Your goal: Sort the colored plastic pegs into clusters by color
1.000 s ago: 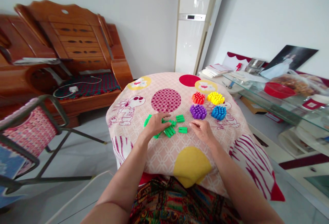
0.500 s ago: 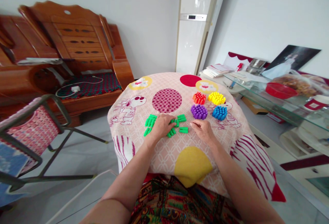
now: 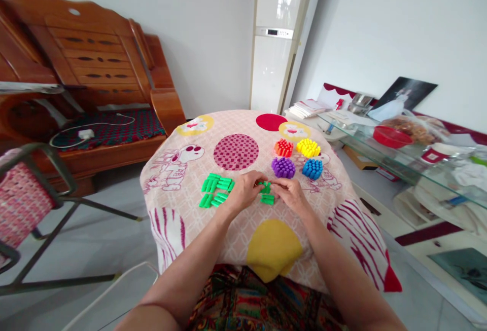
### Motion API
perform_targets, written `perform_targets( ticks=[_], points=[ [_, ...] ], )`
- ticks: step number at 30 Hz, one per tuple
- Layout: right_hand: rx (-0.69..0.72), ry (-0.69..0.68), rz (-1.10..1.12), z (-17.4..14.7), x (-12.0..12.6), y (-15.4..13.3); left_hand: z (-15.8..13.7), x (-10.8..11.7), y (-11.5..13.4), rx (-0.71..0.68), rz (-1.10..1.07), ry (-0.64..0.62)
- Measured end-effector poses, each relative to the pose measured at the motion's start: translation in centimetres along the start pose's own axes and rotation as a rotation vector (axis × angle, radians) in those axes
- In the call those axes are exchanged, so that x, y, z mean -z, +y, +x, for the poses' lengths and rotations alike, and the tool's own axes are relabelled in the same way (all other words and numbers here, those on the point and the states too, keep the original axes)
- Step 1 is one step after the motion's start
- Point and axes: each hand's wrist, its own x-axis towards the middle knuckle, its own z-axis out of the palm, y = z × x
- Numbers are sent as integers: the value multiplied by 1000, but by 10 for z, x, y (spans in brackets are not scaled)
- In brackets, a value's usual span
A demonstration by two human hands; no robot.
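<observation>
On the glass shelf [image 3: 407,156], a clear plastic bag [image 3: 413,127] of lumpy brown contents lies against a round red bowl [image 3: 391,137]. The desk [image 3: 232,234] wears a patterned cloth; on it, short green pieces [image 3: 217,183] lie in small rows, left of and between the hands. Slim red, yellow, purple and blue pieces [image 3: 283,168] stand upright in four clusters. The left hand [image 3: 244,189] and right hand [image 3: 292,194] curl their fingers at the green pieces; whether either grips one, I cannot tell.
</observation>
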Motion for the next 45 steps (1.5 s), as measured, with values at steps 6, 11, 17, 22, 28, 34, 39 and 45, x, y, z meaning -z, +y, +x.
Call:
perform_targets(
  ticks=[6, 11, 17, 22, 28, 34, 39, 45],
  points=[
    [-56, -31, 21, 0, 12, -5, 2, -14, 8, -27, -76, -24],
    [-17, 107, -120, -4, 38, -4, 7, -1, -3, 21, -7, 53],
    [-19, 221, -332, -8, 63, 10, 18, 16, -25, 196, 242, 68],
    [-68, 84, -345, -8, 65, 19, 24, -5, -28, 160, 340, -64],
    [-162, 74, -326, -9, 66, 14, 22, -14, -25, 177, 344, -72],
    [-188, 126, -259, -9, 66, 8, 19, -23, -15, 159, 112, 2],
    [-176, 127, -267, -8, 63, 11, 28, -39, 8, 156, -27, -52],
    [-156, 131, -290, -6, 63, 16, 36, -53, 24, 169, -66, -101]
  ],
)
